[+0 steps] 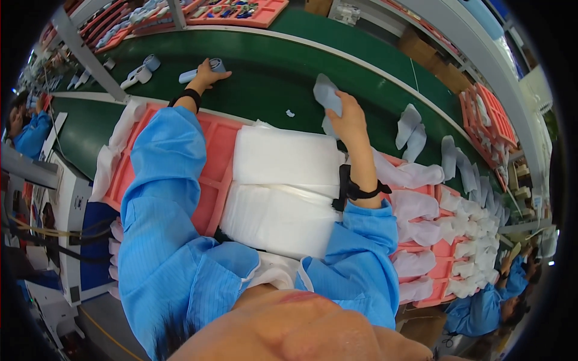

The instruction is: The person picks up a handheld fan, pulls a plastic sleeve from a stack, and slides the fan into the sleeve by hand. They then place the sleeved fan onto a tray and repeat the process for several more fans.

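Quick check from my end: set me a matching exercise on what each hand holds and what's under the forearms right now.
Things:
1. left hand
2. right hand
3. pink tray
4. stack of white foam bags

States:
A. lies under the left forearm
B. holds a pale foam pouch
C. grips a small blue-grey device on the green belt
D. sits between the forearms

Pairs: 1-C, 2-B, 3-A, 4-D
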Demonstrator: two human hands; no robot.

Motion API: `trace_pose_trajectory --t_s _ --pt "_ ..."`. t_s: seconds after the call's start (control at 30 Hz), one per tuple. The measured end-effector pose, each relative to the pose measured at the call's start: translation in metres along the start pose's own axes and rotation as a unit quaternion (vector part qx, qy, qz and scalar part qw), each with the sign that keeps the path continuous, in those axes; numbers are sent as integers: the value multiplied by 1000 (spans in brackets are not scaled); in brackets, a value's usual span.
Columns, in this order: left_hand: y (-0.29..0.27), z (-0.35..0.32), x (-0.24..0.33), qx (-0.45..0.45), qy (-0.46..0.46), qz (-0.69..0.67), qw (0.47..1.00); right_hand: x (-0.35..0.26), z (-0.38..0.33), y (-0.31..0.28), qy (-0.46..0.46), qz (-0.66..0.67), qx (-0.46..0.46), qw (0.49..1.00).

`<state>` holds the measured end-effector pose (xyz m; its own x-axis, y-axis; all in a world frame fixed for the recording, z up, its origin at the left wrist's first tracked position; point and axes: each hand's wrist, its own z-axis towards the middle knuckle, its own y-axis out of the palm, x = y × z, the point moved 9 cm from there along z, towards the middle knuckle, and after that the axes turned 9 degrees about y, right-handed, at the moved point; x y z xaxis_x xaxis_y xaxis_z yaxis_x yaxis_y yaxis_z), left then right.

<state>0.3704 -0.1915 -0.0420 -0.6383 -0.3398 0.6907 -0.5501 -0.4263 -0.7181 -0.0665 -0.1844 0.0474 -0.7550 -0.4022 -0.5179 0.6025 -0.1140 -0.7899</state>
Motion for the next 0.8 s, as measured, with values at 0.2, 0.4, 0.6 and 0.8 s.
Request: trace_pose_trajectory --t_s 0.2,0.4,0.6,0.8 --pt "36 -38 63 -144 95 -30 985 -45 -19 0 -39 106 -40 993" --pt "62 -186 215 -280 263 -293 875 -78 -37 -10 -119 129 8 985" --pt "39 -246 254 -43 374 -288 880 -50 -21 -74 -81 103 70 989" --pt "102 -299 252 -128 452 9 883 -53 -32 -142 -46 269 109 956"
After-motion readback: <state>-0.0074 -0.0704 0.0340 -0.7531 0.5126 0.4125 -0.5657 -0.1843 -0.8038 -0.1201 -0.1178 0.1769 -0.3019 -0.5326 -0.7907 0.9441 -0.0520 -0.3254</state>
